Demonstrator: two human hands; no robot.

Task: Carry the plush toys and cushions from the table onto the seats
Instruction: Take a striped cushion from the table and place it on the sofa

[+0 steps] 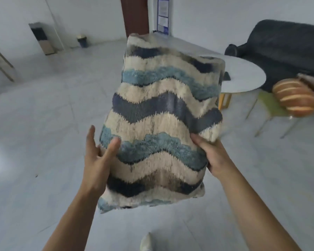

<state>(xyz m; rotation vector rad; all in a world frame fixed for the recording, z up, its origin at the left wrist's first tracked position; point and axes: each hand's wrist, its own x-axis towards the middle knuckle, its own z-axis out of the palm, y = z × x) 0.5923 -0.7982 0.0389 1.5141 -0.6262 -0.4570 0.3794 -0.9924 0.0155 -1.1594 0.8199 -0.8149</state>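
Note:
A fluffy cushion (163, 120) with cream, light blue and dark blue wavy stripes fills the middle of the head view, held up in the air over the floor. My left hand (98, 156) presses against its lower left edge, thumb on the front face. My right hand (212, 156) grips its right edge from the side. Behind it on the right stands the round white table (246, 77). A brown bread-shaped plush cushion (295, 96) lies on a green chair (270, 105) at the right.
A dark sofa (288, 46) stands along the right wall behind the table. Grey tiled floor (43, 133) spreads to the left. A small bin (82, 40) and a brown door (134, 15) are at the far wall. A wooden frame (0, 60) is at the left edge.

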